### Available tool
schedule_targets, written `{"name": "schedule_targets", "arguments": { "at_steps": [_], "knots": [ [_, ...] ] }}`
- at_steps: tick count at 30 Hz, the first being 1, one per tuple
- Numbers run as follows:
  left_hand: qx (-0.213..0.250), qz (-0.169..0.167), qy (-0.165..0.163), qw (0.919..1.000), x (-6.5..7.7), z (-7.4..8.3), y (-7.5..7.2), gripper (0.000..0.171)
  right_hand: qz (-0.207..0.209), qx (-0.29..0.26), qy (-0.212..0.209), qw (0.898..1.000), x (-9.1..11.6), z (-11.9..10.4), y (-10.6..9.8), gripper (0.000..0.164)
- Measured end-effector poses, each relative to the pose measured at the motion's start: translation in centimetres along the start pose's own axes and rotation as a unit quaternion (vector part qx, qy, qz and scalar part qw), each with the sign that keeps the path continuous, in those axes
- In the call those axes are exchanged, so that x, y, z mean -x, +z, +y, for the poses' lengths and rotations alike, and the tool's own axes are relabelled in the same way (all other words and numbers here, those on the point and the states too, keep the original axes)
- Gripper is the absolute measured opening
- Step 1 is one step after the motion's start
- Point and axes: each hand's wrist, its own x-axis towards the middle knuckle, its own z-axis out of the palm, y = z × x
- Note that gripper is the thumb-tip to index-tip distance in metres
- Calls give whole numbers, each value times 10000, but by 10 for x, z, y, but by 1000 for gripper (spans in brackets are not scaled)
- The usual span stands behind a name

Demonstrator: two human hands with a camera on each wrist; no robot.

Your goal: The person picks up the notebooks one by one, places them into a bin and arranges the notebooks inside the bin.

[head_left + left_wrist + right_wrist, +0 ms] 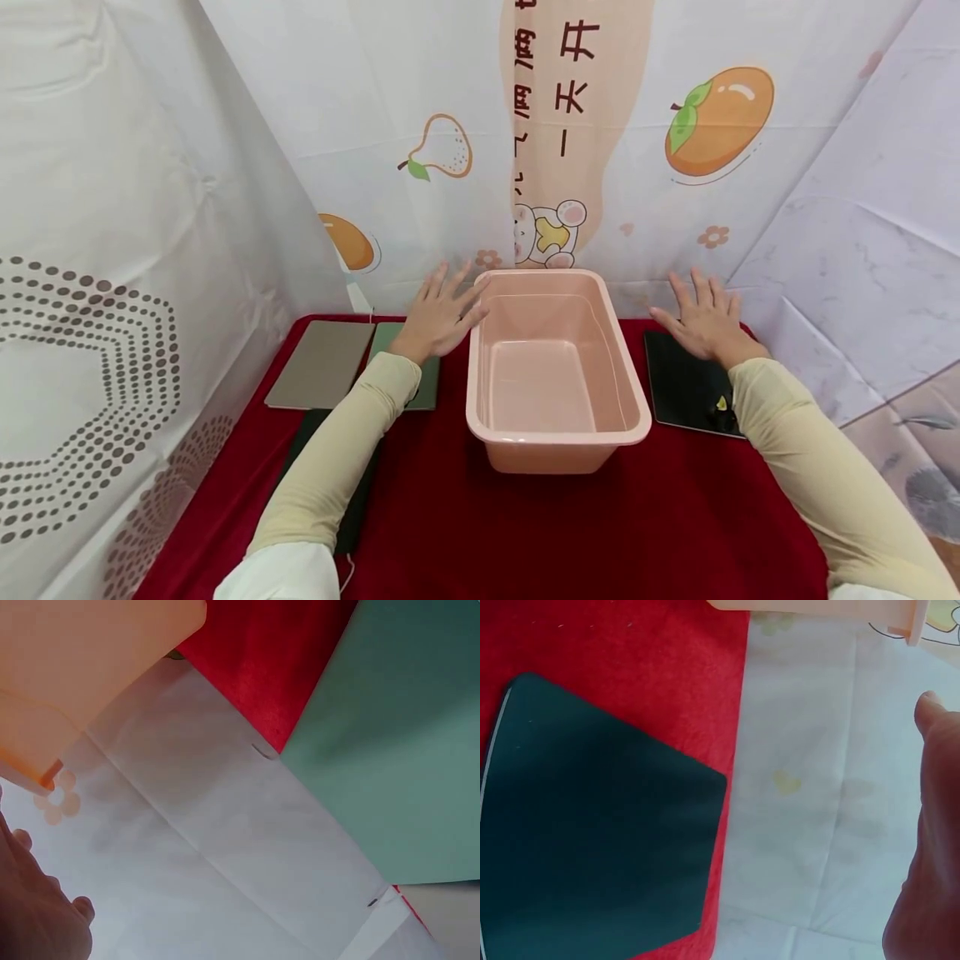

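A pink plastic basin (558, 437) stands on the red cloth in the middle of the head view, its inside bare. My left hand (438, 315), fingers spread, hovers by the basin's far left corner, over a green notebook (426, 385). In the left wrist view the green notebook (397, 742) lies flat, with the basin (97, 645) at top left. On the other side, my right hand (705, 321) is spread above a black notebook (678, 383) and holds nothing. The right wrist view shows this dark notebook (607, 825) flat on the cloth.
A grey-beige notebook (322, 367) lies at the far left of the red cloth (547, 533). Below it, a dark flat item (363, 508) is partly hidden under my left forearm. A small black and yellow thing (722, 405) sits on the black notebook. Printed curtains (360, 75) hang behind and beside the table.
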Motion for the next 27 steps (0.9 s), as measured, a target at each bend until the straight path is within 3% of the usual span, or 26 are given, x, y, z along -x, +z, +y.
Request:
{"name": "schedule_targets", "arguments": {
  "at_steps": [14,23,27],
  "knots": [
    [199,137,441,9987,7,-3,3,63,-209,-143,206,9995,16,18,10,94],
    [357,-26,491,9982,11,-4,5,64,-307,-96,335,9989,25,28,23,95],
    [646,-81,453,9969,12,-4,8,60,-363,-108,387,9985,28,33,26,97]
  ]
}}
